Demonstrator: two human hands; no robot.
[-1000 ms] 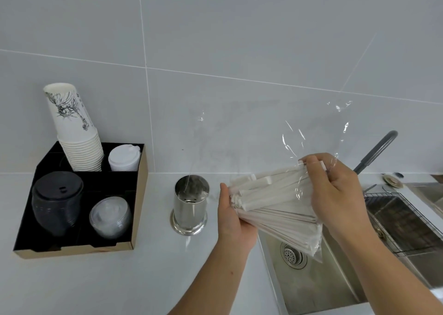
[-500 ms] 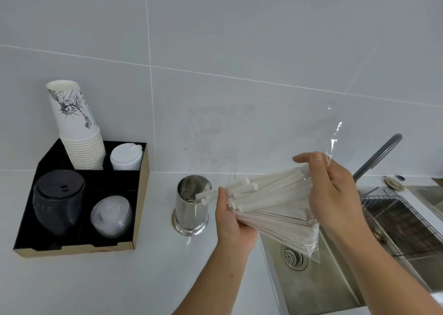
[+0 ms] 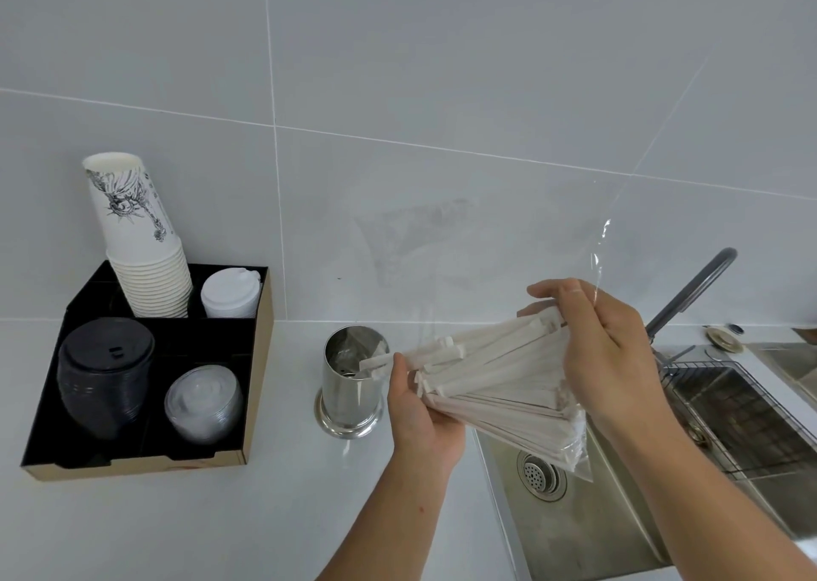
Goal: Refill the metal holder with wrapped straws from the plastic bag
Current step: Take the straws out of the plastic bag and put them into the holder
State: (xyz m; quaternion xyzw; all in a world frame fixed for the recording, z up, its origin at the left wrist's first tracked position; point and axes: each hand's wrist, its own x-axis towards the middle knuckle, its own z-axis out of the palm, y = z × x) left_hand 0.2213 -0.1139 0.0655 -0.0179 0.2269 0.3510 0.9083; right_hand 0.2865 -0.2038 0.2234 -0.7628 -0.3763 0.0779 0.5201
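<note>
1. Far left on the white counter sits a black cardboard tray, holding a stack of paper cups, white lids, black lids and clear lids in separate compartments.
2. Right of the tray, well apart from it, the metal holder stands upright near the wall.
3. Just right of the holder, the left hand has its fingers curled around the near ends of a fanned bundle of wrapped straws; a few straw tips reach over the holder's rim.
4. A clear plastic bag surrounds the bundle's right part and hangs over the sink.
5. Further right, the right hand grips the straws' far ends through the bag, fingers closed on them.
6. A grey tap rises behind that hand, with a wire rack at the right edge.
</note>
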